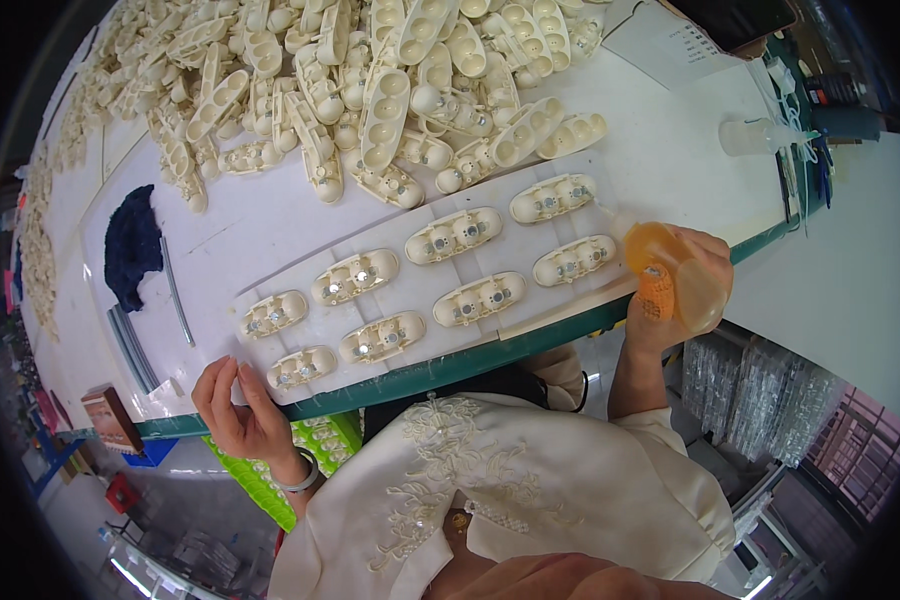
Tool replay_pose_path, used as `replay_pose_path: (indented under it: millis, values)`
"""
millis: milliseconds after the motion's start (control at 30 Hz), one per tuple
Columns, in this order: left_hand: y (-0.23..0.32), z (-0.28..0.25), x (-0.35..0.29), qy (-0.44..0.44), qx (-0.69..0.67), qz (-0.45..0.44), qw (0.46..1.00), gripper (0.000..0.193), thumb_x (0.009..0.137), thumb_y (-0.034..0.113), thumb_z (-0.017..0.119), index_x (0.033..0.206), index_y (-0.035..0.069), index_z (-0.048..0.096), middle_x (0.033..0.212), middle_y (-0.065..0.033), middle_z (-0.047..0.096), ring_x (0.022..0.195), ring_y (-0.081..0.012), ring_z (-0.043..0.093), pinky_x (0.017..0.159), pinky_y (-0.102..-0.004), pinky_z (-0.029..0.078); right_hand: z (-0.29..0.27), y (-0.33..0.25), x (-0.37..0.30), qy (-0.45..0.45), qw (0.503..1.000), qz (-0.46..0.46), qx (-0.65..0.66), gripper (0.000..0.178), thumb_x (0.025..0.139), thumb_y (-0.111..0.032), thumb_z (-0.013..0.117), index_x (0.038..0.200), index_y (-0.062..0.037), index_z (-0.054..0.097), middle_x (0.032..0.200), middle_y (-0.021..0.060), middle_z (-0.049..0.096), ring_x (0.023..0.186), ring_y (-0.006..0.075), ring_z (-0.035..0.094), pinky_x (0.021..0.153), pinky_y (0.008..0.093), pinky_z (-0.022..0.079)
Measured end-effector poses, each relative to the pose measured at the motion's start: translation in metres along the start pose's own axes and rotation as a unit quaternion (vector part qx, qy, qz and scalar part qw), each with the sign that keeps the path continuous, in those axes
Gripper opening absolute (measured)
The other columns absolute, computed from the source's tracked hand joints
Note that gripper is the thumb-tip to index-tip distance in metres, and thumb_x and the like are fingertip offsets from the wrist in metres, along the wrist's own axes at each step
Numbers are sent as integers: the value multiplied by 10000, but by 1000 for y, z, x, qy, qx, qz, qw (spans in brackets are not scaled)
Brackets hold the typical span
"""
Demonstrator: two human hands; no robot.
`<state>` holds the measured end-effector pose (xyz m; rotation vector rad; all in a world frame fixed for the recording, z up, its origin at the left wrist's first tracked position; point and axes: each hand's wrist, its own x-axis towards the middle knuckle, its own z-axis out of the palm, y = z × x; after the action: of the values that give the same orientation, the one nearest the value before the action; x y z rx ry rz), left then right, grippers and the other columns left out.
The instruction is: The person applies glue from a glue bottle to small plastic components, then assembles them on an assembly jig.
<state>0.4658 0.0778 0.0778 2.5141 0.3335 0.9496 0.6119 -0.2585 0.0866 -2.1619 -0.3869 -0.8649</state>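
My right hand [708, 252] is wrapped round a soft squeeze bottle [692, 298] with amber contents, and an orange textured cover sits on its thumb. The bottle is tilted, its pale nozzle pointing left towards the far right cream plastic part [553, 198]; whether the tip touches it I cannot tell. Several such oval parts, with small metal bits inside, lie in two rows on a pale board [315, 285]. By the board's near left corner rests my left hand [238, 408], fingers apart and slightly bent, holding nothing.
A large heap of cream plastic parts [385, 105] covers the far side of the table. At left lie a dark blue cloth [133, 245] and grey rods [132, 350]. A clear bottle [755, 137] stands at far right beside a white box [660, 45]. The table has a green edge [410, 378].
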Motion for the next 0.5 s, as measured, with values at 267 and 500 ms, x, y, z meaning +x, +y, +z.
replay_pose_path:
  millis: [267, 500]
  values:
    - [0, -10, -3, 16, 12, 3, 1000, 193, 751, -102, 615, 932, -35, 631, 929, -151, 602, 843, -263, 584, 738, -332, 475, 15, 5, -9, 81, 989, -4, 120, 306, 803, -186, 675, 937, 34, 510, 873, 140, 570, 767, 227, 572, 648, 291, 500]
    - [3, 5, 10, 31, -48, 31, 998, 223, 701, -107, 630, 914, -41, 629, 894, -151, 623, 809, -255, 587, 721, -311, 466, 3, -35, -52, -47, 976, -43, 206, 585, 734, -342, 757, 1075, 0, 428, 908, 136, 506, 797, 256, 589, 617, 306, 534]
